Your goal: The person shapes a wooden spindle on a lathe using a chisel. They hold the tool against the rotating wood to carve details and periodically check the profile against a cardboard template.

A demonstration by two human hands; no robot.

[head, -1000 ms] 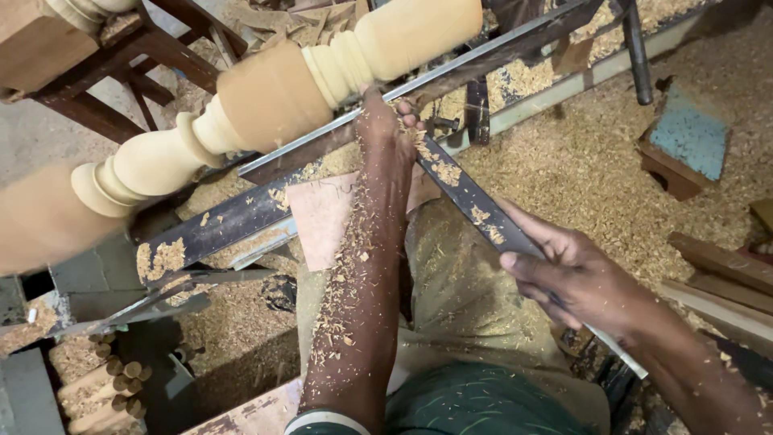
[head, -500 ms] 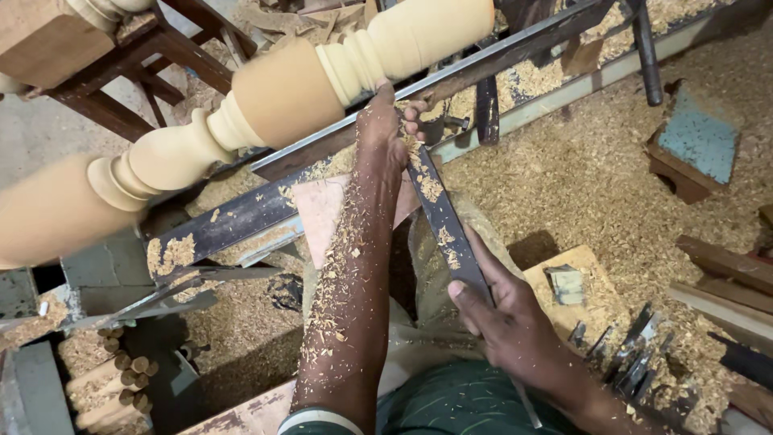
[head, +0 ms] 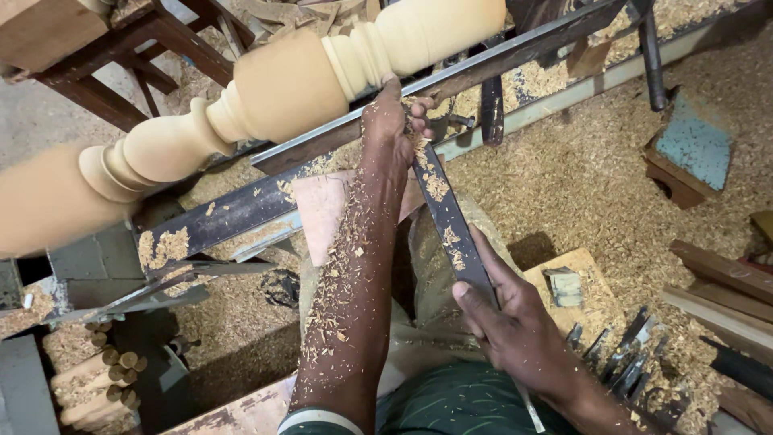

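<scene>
A pale turned wooden spindle (head: 266, 97) with beads and coves lies across a lathe, running from lower left to upper right. My left hand (head: 390, 121), its forearm dusted with shavings, holds the front of a long dark chisel (head: 451, 225) against the metal tool rest (head: 451, 72), with the tip at the spindle. My right hand (head: 511, 322) grips the same chisel lower down on its blade. The chisel's handle end is hidden behind my right hand.
Sawdust and shavings cover the floor. A wooden block (head: 576, 282) carries a small grey piece, with several chisels (head: 624, 358) lying beside it. A blue-topped block (head: 688, 153) sits at right. Turned dowels (head: 101, 374) are stacked at lower left. A dark wooden stool (head: 105, 64) stands at upper left.
My right hand has slid in along the chisel, from far right toward my body, which uncovers the block and loose chisels. The left hand stays at the tool rest.
</scene>
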